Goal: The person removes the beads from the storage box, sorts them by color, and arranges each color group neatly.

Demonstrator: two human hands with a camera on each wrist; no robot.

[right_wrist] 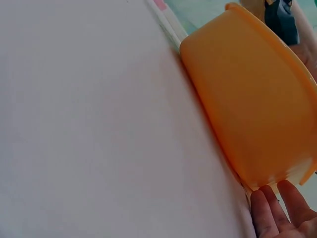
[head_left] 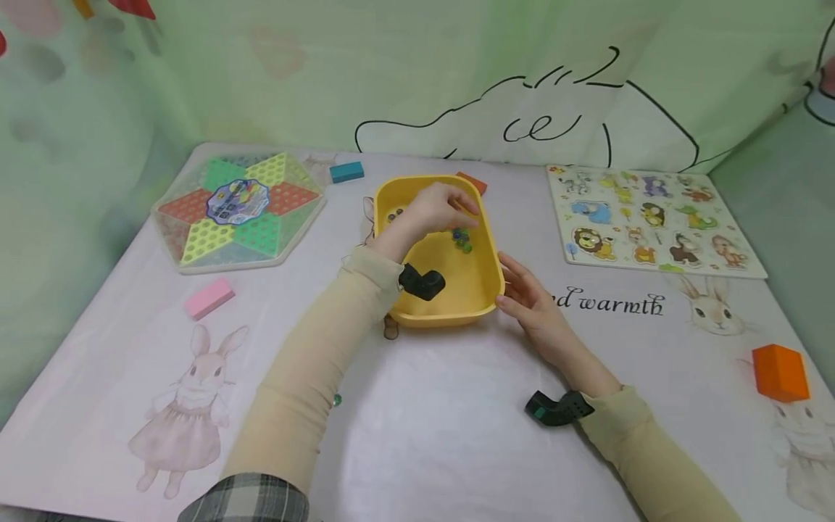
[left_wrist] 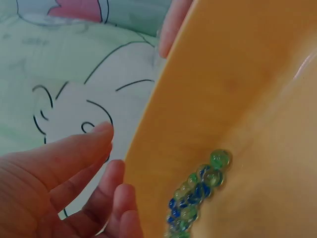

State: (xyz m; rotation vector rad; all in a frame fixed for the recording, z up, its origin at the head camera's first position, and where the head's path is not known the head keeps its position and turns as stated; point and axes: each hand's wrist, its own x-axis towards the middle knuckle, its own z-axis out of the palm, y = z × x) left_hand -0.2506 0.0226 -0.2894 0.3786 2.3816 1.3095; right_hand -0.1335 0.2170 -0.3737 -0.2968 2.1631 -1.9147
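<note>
A yellow plastic tub (head_left: 450, 290) stands on the table with glass marbles inside. Blue and green marbles (left_wrist: 190, 198) lie in a row along one inner wall; a few darker ones (head_left: 395, 214) sit at the opposite side. Over the tub hovers my left hand (head_left: 438, 210), fingers loosely bent, thumb apart from the lower fingers, nothing visible between them. My right hand (head_left: 530, 301) is at the tub's near right corner, its fingertips (right_wrist: 265, 193) against the outer wall. One green marble (head_left: 336, 399) lies on the table beside my left forearm.
A hexagonal Chinese checkers board (head_left: 238, 210) lies back left, an animal puzzle board (head_left: 652, 221) back right. Blue (head_left: 346, 172), pink (head_left: 209, 298) and orange-red (head_left: 472, 182) blocks lie around the tub. A larger orange block (head_left: 780, 373) is at far right.
</note>
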